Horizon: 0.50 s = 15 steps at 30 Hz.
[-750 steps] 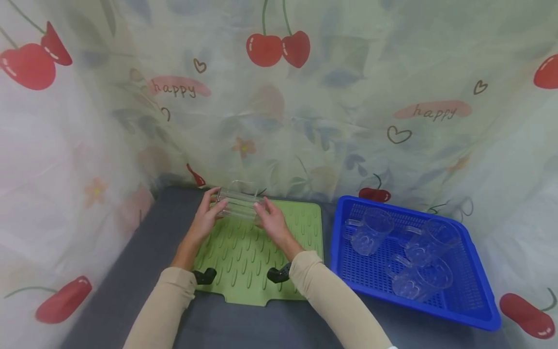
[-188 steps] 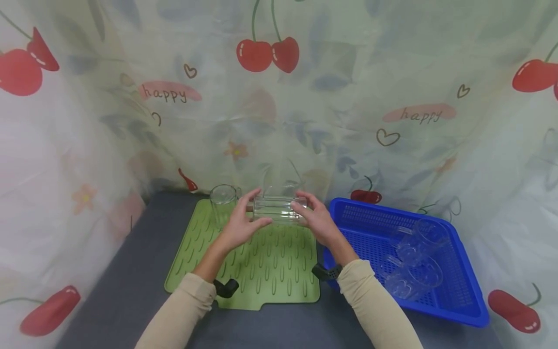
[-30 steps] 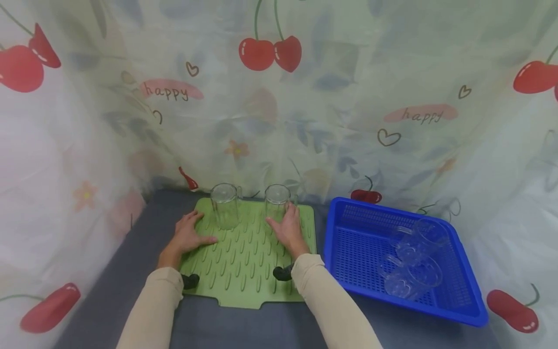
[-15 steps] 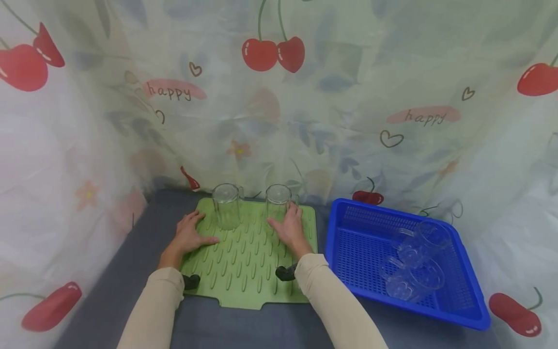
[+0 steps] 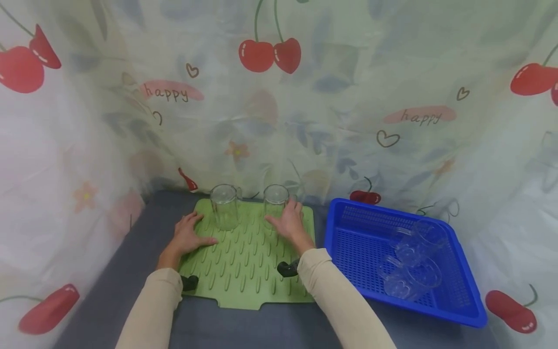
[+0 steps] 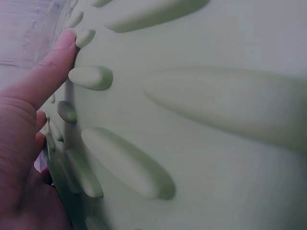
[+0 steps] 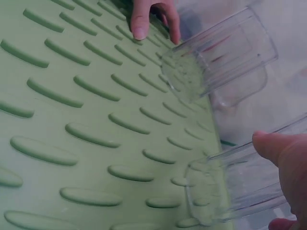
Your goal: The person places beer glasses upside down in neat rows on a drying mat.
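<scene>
My right hand holds a clear glass mug that stands on end at the back right of the green ridged mat. Its thumb lies against the near side of the glass, while the fingers are on the handle side. A second glass mug stands at the mat's back left, untouched, with its handle toward the rear right. My left hand rests on the mat's left edge; its thumb stretches over the ridges toward that mug, and the other fingers spread along the edge.
To the right sits a blue perforated basket with two more glass mugs, one behind the other. A patterned curtain closes off the back and both sides. Grey cloth covers the table.
Since 25 seconds ago, two mugs have come to stand on the mat, and the basket holds one fewer. The mug held sideways 6.3 seconds ago now stands. Over the last second, the hands barely move.
</scene>
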Each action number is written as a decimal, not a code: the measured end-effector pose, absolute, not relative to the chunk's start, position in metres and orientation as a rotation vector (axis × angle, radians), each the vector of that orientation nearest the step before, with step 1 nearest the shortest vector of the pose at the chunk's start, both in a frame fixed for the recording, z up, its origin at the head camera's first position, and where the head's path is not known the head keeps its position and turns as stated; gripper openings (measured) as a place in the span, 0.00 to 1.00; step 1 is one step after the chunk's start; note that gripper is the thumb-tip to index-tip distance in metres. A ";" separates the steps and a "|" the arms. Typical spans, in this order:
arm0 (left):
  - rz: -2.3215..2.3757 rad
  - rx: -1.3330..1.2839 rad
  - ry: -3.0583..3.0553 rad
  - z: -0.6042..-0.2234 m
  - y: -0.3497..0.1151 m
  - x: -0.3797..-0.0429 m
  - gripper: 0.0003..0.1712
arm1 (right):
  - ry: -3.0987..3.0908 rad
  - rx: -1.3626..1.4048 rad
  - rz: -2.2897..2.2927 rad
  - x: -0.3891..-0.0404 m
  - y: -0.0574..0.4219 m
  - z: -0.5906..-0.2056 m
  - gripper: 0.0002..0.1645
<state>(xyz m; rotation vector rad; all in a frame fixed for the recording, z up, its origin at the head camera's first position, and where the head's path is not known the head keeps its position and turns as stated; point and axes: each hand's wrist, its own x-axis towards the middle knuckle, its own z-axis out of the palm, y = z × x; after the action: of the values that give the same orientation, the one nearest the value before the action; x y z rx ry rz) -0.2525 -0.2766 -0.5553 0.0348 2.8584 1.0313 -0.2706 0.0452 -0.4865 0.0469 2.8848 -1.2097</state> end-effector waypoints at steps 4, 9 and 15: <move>1.030 0.041 2.858 -0.553 -0.276 -0.251 0.62 | 2.888 0.055 -1.165 -0.270 0.047 -0.480 0.63; 1.018 0.049 2.861 -0.554 -0.276 -0.251 0.62 | 2.891 0.049 -1.071 -0.267 0.052 -0.472 0.64; 1.024 0.051 2.862 -0.554 -0.275 -0.252 0.62 | 2.889 0.008 -1.025 -0.262 0.058 -0.457 0.65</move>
<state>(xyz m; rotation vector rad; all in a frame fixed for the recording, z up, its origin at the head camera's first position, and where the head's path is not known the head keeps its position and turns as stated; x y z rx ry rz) -0.2520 -0.2752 -0.5540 0.0515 2.8618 1.0244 -0.2617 0.0580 -0.4572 0.0083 2.8893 -1.0250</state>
